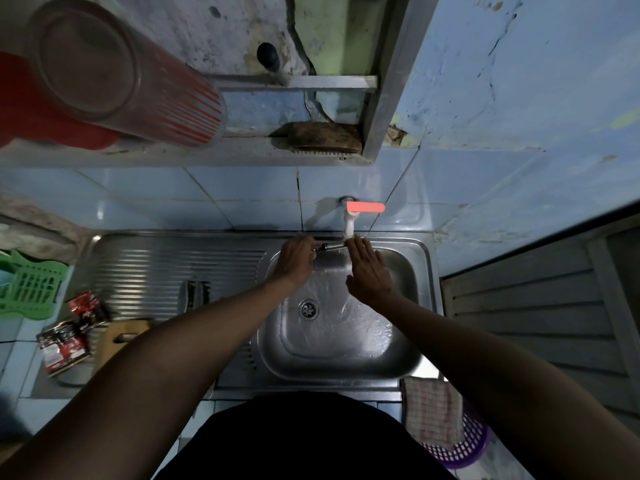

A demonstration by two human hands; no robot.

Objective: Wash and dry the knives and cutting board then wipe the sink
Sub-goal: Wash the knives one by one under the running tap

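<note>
I can read no writing; the print on the red packets is too small. My left hand grips the knife by its handle under the tap, over the sink. It lies crosswise, blade toward my right hand, whose flat fingers touch it.

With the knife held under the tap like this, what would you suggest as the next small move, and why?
Probably slide the flat right hand along the knife under the tap to rub the blade. The left hand already grips the handle end at the back of the sink, water runs over the basin floor, and the right fingertips lie at the blade, so rinsing seems under way.
</note>
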